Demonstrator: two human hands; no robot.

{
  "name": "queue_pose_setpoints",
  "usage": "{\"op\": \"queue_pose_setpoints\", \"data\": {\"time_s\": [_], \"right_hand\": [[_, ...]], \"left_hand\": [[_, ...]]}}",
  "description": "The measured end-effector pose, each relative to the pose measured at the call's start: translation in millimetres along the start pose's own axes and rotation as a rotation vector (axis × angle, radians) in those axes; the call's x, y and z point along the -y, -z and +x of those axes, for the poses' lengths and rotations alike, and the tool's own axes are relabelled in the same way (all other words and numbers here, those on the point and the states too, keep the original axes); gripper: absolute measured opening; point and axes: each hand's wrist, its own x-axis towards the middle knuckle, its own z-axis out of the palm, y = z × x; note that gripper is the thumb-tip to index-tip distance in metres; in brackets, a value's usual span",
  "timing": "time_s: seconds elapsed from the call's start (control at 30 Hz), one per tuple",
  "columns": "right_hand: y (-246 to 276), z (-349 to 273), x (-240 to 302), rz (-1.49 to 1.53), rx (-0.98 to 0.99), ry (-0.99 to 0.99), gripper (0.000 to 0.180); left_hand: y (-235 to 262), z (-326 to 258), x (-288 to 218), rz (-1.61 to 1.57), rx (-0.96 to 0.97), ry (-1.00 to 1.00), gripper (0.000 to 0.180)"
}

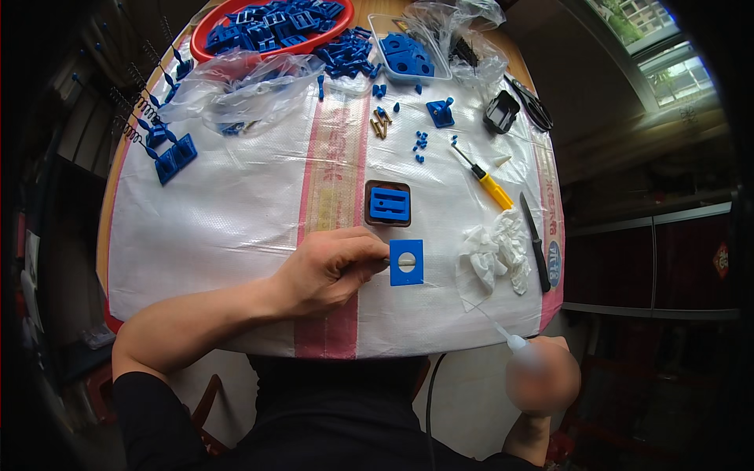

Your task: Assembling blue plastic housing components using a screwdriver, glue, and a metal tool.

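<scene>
My left hand (338, 267) is closed, its fingertips pinching a flat blue plate (396, 277) with a round hole, held over the middle of the covered table. Just beyond it, a blue block (389, 206) with slots rests on a small dark brown square tray or block (389, 224). Off the table's front right edge, my blurred right hand (542, 381) is closed around a squeeze bottle, of which only the pale nozzle (518, 343) shows. A thin line runs from the nozzle tip toward the tissue; I cannot tell whether it is a fine tube or a strand.
Crumpled white tissue (495, 255), a black-handled knife (536, 243) and a yellow-handled screwdriver (495, 191) lie on the right. Farther back are a red basin (203, 47) of blue parts, a clear tub (382, 67) and plastic bags (236, 90). Blue parts with springs (175, 159) line the left.
</scene>
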Motion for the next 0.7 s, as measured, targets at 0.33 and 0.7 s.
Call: {"op": "queue_pose_setpoints", "data": {"time_s": [0.33, 0.7], "right_hand": [[1.7, 1.2, 0.6, 0.002, -0.010, 0.009, 0.029], [-22.7, 12.4, -54.1, 0.485, -0.174, -0.392, 0.022]], "left_hand": [[-0.3, 0.4, -1.4, -0.021, -0.005, 0.006, 0.026], [-1.2, 1.0, -2.1, 0.007, -0.006, 0.030, 0.027]]}}
